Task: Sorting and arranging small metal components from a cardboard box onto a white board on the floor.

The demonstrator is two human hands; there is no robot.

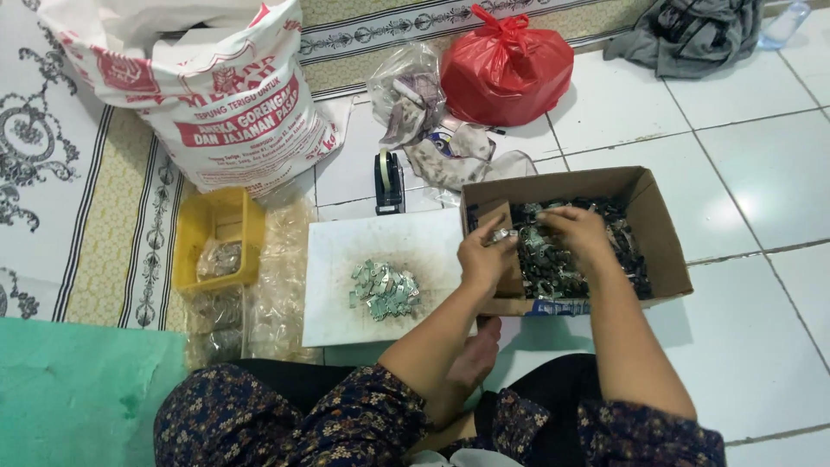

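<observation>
My left hand point(487, 253) is at the left edge of an open cardboard box point(661, 251), fingers closed on a small silvery metal piece point(501, 235). My right hand point(577, 232) reaches into the box, fingers down among the many dark and silvery metal pieces point(622, 246) that fill it; what it grips is hidden. To the left, on a white board point(346, 251), lies a small pile of silvery metal pieces point(385, 290). My bare foot point(471, 359) and patterned trouser legs show below.
A yellow plastic tray point(194, 238) holding a filled clear bag stands left of the board, with more clear bags point(281, 285) beside it. Behind are a tape dispenser point(389, 182), a large white printed sack point(220, 95), a red plastic bag point(506, 69), crumpled cloths and grey clothing point(687, 35). A green mat point(78, 389) lies lower left.
</observation>
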